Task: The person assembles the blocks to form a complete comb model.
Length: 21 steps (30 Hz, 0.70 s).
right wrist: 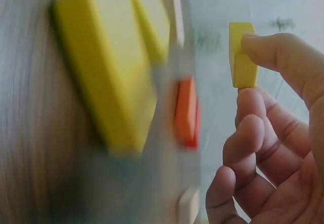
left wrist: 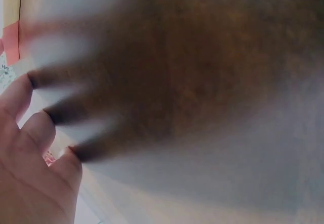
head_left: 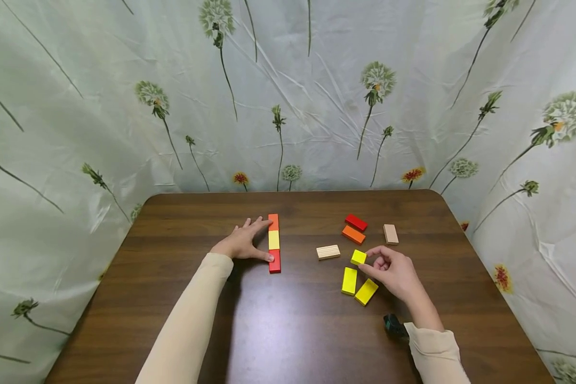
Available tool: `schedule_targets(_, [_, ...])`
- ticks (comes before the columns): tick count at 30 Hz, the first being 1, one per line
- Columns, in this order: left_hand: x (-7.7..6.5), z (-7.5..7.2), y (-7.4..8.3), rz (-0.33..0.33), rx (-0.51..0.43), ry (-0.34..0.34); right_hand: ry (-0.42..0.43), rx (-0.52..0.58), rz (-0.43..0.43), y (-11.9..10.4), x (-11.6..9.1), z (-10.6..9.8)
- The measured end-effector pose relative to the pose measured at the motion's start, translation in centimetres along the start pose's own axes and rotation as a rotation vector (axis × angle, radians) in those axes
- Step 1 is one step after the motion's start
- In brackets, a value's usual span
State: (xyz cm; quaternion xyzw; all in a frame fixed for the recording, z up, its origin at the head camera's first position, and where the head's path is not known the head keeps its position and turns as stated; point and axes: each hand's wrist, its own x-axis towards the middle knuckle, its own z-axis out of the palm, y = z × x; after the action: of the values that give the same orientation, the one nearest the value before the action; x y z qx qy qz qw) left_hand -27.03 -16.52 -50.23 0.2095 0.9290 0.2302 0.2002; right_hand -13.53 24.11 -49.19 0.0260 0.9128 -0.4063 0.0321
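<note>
In the head view, three blocks form a straight row at the middle of the table: an orange block (head_left: 273, 220) farthest, a pale yellow block (head_left: 274, 240) between, a red block (head_left: 275, 262) nearest. My left hand (head_left: 242, 242) lies along the left side of this row, its fingers spread. Its thumb touches the red block and its index finger reaches the orange one. On the right, my right hand (head_left: 393, 272) pinches a bright yellow block (right wrist: 244, 57) between thumb and fingers, raised off the table. Two more yellow blocks (head_left: 349, 281) lie below it.
Beyond the right hand lie another orange block (head_left: 353, 234), another red block (head_left: 356, 222) and a pinkish-beige block (head_left: 391, 234). A plain wood block (head_left: 328, 252) lies between the row and that group. The brown table (head_left: 182, 224) ends at a flowered curtain (head_left: 317, 106).
</note>
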Motion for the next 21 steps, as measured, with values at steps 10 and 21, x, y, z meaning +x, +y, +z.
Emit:
schedule_targets(10, [-0.1,0.2,0.4,-0.013,0.015,-0.013,-0.118,0.062,-0.191,-4.9,-1.1,5.6])
schedule_targets(21, [0.1,-0.2,0.2,-0.016,0.036,-0.011,-0.308,0.041,-0.278,-7.6,0.4,11.1])
